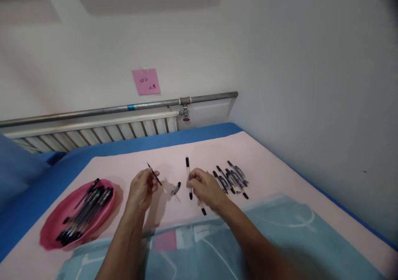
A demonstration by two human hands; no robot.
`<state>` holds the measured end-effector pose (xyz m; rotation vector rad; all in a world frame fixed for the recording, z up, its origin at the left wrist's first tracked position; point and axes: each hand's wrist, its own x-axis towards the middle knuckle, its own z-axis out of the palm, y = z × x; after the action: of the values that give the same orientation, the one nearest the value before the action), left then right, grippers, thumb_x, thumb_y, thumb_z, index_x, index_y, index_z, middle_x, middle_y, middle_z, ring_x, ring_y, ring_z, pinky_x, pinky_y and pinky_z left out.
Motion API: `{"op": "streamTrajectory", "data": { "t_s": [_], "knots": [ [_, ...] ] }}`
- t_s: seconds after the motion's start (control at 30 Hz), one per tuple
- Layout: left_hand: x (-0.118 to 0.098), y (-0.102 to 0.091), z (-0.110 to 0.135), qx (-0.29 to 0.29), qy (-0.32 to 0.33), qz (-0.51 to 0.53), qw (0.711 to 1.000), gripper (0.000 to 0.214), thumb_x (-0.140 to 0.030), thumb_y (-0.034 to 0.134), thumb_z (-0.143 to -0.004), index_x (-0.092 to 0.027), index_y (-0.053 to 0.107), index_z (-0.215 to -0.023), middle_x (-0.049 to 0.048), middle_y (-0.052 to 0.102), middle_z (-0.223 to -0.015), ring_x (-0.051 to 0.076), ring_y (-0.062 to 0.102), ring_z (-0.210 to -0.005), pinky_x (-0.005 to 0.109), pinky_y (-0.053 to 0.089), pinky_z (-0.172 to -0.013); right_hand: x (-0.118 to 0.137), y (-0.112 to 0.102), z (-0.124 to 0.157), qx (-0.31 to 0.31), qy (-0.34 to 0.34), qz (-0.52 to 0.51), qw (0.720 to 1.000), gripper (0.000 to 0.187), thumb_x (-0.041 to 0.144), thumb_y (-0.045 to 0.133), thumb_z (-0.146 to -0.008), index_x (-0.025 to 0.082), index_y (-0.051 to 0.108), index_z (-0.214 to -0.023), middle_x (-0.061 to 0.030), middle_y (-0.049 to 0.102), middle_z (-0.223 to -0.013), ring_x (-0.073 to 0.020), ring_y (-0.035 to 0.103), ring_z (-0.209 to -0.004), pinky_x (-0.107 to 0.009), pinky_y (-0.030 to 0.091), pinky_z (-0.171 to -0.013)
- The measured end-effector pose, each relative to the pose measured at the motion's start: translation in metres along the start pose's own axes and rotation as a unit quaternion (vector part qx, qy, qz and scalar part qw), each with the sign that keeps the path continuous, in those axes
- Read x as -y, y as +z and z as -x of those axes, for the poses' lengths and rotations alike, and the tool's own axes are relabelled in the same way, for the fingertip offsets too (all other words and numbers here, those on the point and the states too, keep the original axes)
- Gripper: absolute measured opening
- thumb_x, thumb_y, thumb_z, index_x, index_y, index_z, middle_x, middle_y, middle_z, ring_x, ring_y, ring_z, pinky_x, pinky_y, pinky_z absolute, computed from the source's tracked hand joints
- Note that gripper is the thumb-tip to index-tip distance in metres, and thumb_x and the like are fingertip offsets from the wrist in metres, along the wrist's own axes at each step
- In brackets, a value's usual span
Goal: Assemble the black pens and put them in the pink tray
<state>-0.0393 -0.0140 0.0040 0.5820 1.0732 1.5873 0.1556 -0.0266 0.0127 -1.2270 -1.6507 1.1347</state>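
The left hand point(143, 188) pinches a dark ink refill point(157, 178), the right hand point(203, 185) a clear pen point(188, 172), mid-sheet; a cap point(176, 188) lies between. Loose pens point(231, 179) lie nearer the pink sheet's point(267, 168) right edge, a pink basket point(53, 221) near its left.

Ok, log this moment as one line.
left hand: holds dark pen refill | right hand: holds clear pen barrel | pink basket: black pens

On the far white wall point(102, 52) you face a square pink paper note point(146, 81); below it, you see a grey metal pipe point(155, 104) above a white ribbed radiator point(121, 131), with a red-handled valve point(185, 113) at the radiator's right.
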Motion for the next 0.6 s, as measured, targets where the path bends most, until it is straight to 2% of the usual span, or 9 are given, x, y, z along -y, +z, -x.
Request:
{"op": "streamTrajectory", "data": {
  "t_s": [0.1, 0.17, 0.33, 0.47, 0.6],
  "knots": [
    [-0.001, -0.005, 0.0, 0.0, -0.022, 0.047, 0.999, 0.012, -0.015, 0.064, -0.064, -0.012, 0.055, -0.072, 0.0023, 0.063, -0.062, 0.006, 0.052, -0.044, 0.017, 0.042, -0.041, -0.003, 0.018, 0.006, 0.071, -0.041, 0.07, 0.994, 0.006, 0.017, 0.046, -0.071, 0.019, 0.052, -0.069, 0.0053, 0.046, -0.054, -0.0085, 0.041, -0.052, -0.018, 0.027, -0.048],
    [-0.002, -0.008, -0.002, -0.001, -0.032, 0.062, 0.998, 0.009, -0.012, 0.061, -0.069, -0.011, 0.058, -0.078, 0.0033, 0.064, -0.065, 0.007, 0.054, -0.046, 0.018, 0.046, -0.044, -0.005, 0.026, 0.008, 0.085, -0.067, 0.109, 0.988, 0.006, 0.016, 0.047, -0.071, 0.019, 0.053, -0.071, 0.0047, 0.049, -0.058, -0.0083, 0.042, -0.053, -0.018, 0.027, -0.049],
    [-0.009, -0.017, -0.007, -0.032, -0.03, 0.088, 0.995, 0.006, -0.01, 0.053, -0.076, -0.011, 0.059, -0.078, 0.0037, 0.065, -0.065, 0.007, 0.057, -0.047, 0.017, 0.048, -0.044, -0.006, 0.032, 0.01, 0.084, -0.088, 0.15, 0.981, 0.007, 0.015, 0.046, -0.073, 0.019, 0.053, -0.073, 0.0045, 0.05, -0.06, -0.0082, 0.043, -0.055, -0.018, 0.027, -0.051],
    [-0.016, -0.025, -0.01, -0.055, -0.004, 0.094, 0.994, 0.006, -0.009, 0.053, -0.076, -0.011, 0.058, -0.077, 0.0033, 0.065, -0.063, 0.007, 0.057, -0.046, 0.017, 0.048, -0.043, -0.003, 0.032, 0.011, 0.091, -0.091, 0.171, 0.977, 0.008, 0.015, 0.046, -0.073, 0.019, 0.053, -0.073, 0.0043, 0.05, -0.06, -0.0086, 0.044, -0.055, -0.018, 0.027, -0.051],
    [-0.019, -0.029, -0.01, -0.049, 0.011, 0.075, 0.996, 0.005, -0.011, 0.054, -0.075, -0.011, 0.058, -0.078, 0.0047, 0.065, -0.064, 0.008, 0.057, -0.046, 0.018, 0.048, -0.042, -0.002, 0.032, 0.012, 0.098, -0.101, 0.192, 0.971, 0.009, 0.016, 0.045, -0.074, 0.019, 0.053, -0.074, 0.0036, 0.05, -0.061, -0.0095, 0.044, -0.057, -0.019, 0.027, -0.052]
  ]
}}
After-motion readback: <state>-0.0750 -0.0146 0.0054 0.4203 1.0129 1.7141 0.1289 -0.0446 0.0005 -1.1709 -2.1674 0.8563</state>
